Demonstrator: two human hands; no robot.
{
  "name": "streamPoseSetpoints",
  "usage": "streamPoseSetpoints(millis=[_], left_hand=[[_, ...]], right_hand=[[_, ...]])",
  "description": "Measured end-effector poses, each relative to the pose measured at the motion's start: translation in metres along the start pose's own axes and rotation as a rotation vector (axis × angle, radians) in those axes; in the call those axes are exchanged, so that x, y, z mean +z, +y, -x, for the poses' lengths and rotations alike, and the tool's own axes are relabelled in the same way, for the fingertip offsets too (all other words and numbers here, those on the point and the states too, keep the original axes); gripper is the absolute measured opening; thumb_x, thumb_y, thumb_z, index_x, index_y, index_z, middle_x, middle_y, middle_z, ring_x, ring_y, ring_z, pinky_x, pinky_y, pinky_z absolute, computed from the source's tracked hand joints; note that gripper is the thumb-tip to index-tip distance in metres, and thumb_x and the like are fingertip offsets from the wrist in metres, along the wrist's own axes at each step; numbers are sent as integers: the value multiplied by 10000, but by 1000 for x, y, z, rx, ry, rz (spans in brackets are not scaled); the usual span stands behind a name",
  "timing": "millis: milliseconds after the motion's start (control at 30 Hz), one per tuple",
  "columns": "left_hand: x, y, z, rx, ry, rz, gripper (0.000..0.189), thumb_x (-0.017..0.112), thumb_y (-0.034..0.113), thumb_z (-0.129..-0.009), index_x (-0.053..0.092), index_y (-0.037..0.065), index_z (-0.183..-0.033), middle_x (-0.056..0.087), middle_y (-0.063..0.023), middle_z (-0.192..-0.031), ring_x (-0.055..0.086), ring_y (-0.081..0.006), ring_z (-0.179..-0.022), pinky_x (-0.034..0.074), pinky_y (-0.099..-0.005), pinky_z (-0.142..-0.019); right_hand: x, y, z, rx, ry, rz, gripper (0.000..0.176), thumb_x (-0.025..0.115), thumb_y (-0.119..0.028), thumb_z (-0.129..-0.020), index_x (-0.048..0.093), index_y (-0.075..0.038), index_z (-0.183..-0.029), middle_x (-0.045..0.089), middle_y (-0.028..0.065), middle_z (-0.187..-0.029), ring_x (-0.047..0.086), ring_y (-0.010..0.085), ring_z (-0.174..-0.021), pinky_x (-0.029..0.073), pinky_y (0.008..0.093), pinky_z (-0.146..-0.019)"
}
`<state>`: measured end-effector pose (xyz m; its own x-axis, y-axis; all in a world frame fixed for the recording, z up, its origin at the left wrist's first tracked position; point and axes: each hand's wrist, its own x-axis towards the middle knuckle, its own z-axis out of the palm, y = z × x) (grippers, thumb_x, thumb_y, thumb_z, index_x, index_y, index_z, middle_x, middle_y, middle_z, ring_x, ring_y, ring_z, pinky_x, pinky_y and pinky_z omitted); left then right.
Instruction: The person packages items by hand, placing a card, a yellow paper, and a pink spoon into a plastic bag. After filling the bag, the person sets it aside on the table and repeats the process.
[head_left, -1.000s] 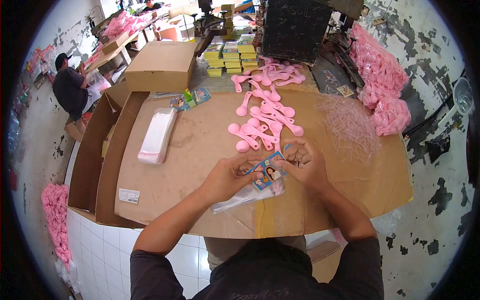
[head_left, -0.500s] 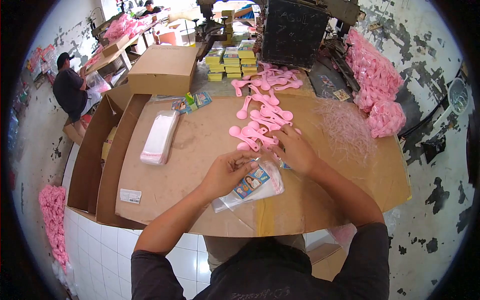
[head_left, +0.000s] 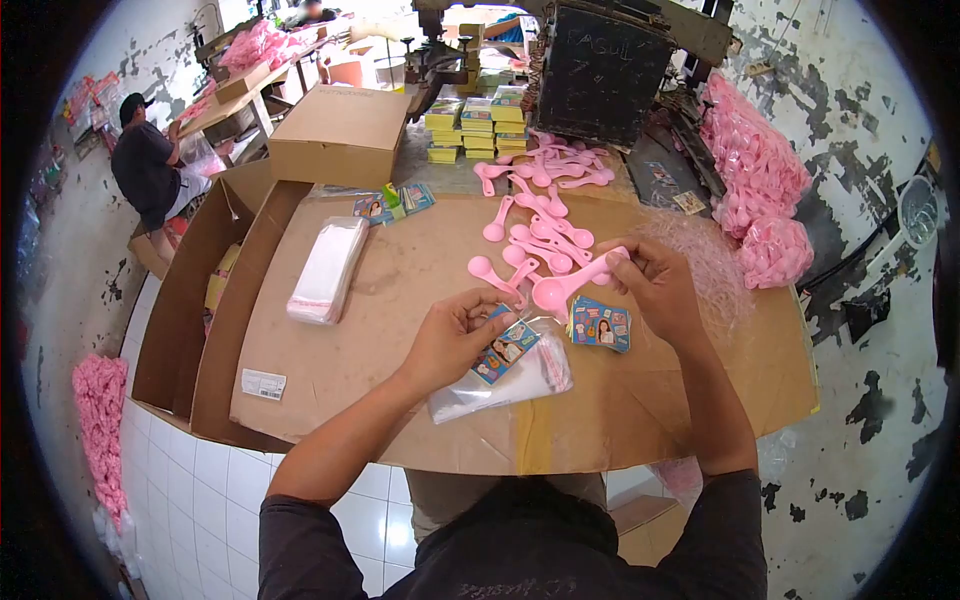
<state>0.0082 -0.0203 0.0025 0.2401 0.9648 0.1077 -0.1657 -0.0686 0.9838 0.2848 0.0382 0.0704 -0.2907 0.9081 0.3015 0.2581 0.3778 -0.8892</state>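
My left hand (head_left: 460, 338) pinches a clear plastic bag with a blue picture card (head_left: 506, 350) in it, above a stack of clear bags (head_left: 530, 385). My right hand (head_left: 655, 285) is closed on the handle end of a pink spoon (head_left: 553, 292), whose bowl hangs just beyond the bag's top edge. Between my hands and a little right lies a stack of blue cards (head_left: 603, 327). Loose pink spoons (head_left: 545, 240) are spread over the cardboard sheet (head_left: 400, 270) in front of my hands.
Another bag stack (head_left: 328, 270) lies left, near a cardboard box (head_left: 335, 125). Card stacks (head_left: 478, 125) and a black machine (head_left: 600, 75) stand at the back. Pink bundles (head_left: 755, 160) line the right. A person (head_left: 150, 165) sits at far left.
My right hand has moved right and back toward me from the spoon pile, now with a pink spoon in it. The blue card stack is uncovered. The view has shifted slightly.
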Motion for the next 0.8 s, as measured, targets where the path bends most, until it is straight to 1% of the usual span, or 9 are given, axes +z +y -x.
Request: streamPoseSetpoints(millis=[67,167,267,367,467,567,667,767,800], left_hand=[[3,5,2,-17,2,-19,276,669,72,-1001,642,-33,-1255,747,-74,-1049,672,-51,-848,552,-212,-713],[3,8,2,-55,-11,-59,280,674,77,-998,650,-36,-1253,747,-68,-1034,668,-48,-844,552,-214,-713],[0,0,1,-20,-46,-48,284,683,80,-992,654,-39,-1248,747,-68,-1029,669,-52,-854,555,-218,-727],[0,-3,1,-21,-50,-24,290,689,68,-985,654,-42,-1251,749,-78,-1041,679,-64,-880,563,-225,-752],[-1,0,2,-47,-45,22,302,690,52,-979,649,-45,-1262,751,-89,-1053,687,-76,-902,570,-233,-775],[-2,0,3,-63,-41,22,312,691,46,-977,646,-46,-1272,751,-96,-1063,690,-81,-910,574,-238,-786],[-1,2,3,-91,-45,-30,302,685,53,-983,653,-46,-1267,750,-93,-1066,690,-82,-910,575,-241,-792],[0,-3,3,-61,-63,-37,276,677,74,-994,672,-46,-1243,748,-73,-1049,681,-76,-910,565,-239,-794],[0,-2,4,-47,-68,-71,267,675,85,-998,681,-42,-1233,747,-60,-1033,672,-70,-909,555,-239,-796]], right_hand=[[3,-5,5,-4,0,-40,215,647,-127,-988,700,15,-1141,679,34,-877,625,77,-768,512,251,-671],[7,-1,6,-30,-52,15,209,644,-110,-979,705,6,-1141,679,43,-870,614,75,-759,505,254,-662],[10,4,6,-61,-113,184,199,636,-93,-971,707,-4,-1134,666,60,-867,598,77,-748,496,252,-672],[12,0,6,-129,-1,181,192,624,-75,-967,706,-9,-1128,643,69,-860,585,86,-738,491,256,-671],[5,9,-1,-224,24,211,187,610,-73,-977,707,-10,-1124,645,60,-868,590,95,-739,496,259,-676],[4,3,3,-48,-58,8,184,615,-82,-985,710,-16,-1128,668,57,-903,600,94,-763,505,263,-683],[8,-9,3,-41,-24,30,183,622,-96,-993,713,-21,-1132,681,54,-938,614,87,-796,512,268,-700],[10,-5,3,-28,-121,128,197,637,-96,-986,711,-19,-1152,688,77,-958,632,101,-814,514,274,-701],[14,-7,3,-82,-99,166,203,639,-90,-982,710,-18,-1159,689,87,-957,637,112,-811,516,277,-697]])
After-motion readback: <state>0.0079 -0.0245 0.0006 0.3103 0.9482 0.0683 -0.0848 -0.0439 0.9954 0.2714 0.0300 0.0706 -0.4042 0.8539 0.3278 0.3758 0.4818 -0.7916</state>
